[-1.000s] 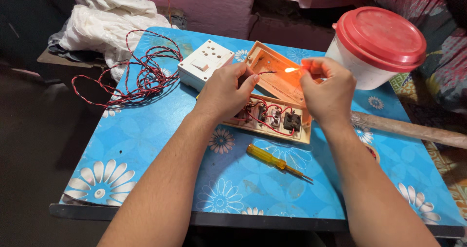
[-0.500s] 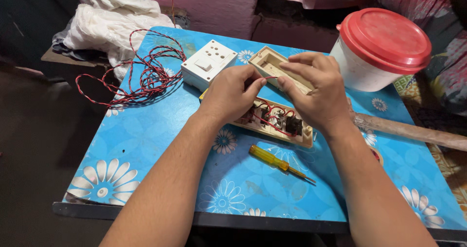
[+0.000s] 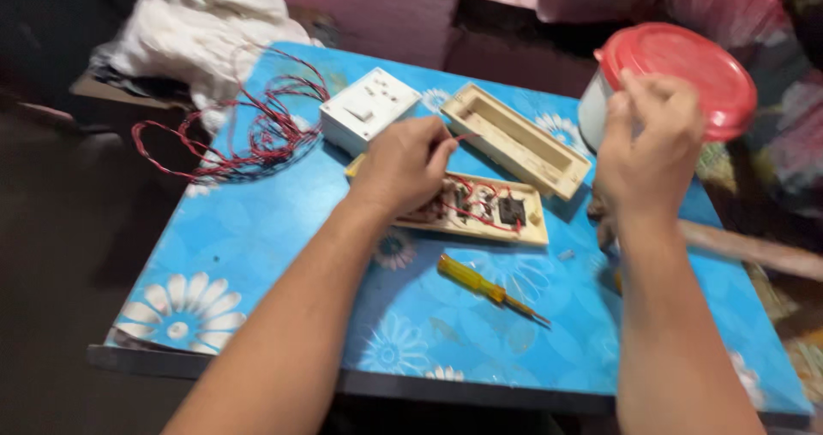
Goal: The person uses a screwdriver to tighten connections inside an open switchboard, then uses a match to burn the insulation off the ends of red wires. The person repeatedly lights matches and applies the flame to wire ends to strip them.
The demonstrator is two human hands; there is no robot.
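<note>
Two hands show: the left hand (image 3: 401, 165) and the right hand (image 3: 645, 148). On the surface (image 3: 257, 229) lie one yellow-handled screwdriver (image 3: 484, 288), one white switch box (image 3: 369, 109), one open switchboard plate (image 3: 480, 210), one cream casing (image 3: 514, 139), one red wire bundle (image 3: 249, 135) and one red-lidded tub (image 3: 677, 79).

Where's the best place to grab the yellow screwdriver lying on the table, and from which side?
Grip the yellow screwdriver by its thick yellow handle, the end toward the left, coming straight down from above. It lies flat and apart from the switch board, with bare blue table around it; the thin metal tip would probably slip.
</note>
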